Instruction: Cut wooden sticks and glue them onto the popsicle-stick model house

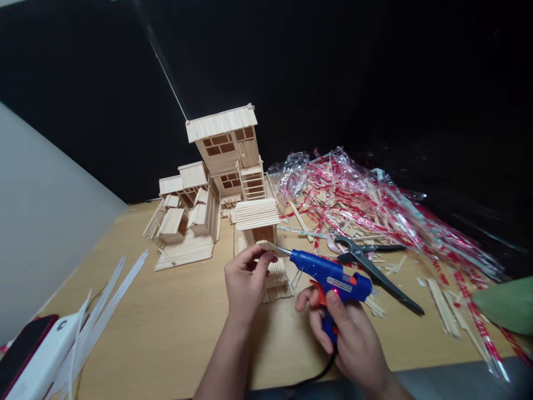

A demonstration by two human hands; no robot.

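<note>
My right hand [350, 328] is wrapped round the handle of a blue glue gun [322, 272], fingers near its orange trigger and a small red light glowing on its side. The metal nozzle points left, at a small wooden piece [265, 245] pinched between thumb and fingers of my left hand [247, 272]. Whether nozzle and piece touch, I cannot tell. Just behind my left hand stands a small stick structure with a slatted roof [257, 214], partly hidden. Farther back rises a tall stick house [227, 144] with windows and a ladder.
Low stick-built huts [183, 222] stand at the left. Red-and-clear plastic wrappers [353, 194] with loose sticks heap up at the right, beside black-handled pliers [375, 272]. White glue sticks [112, 300], a white box [54, 355] and a dark phone [25, 355] lie front left.
</note>
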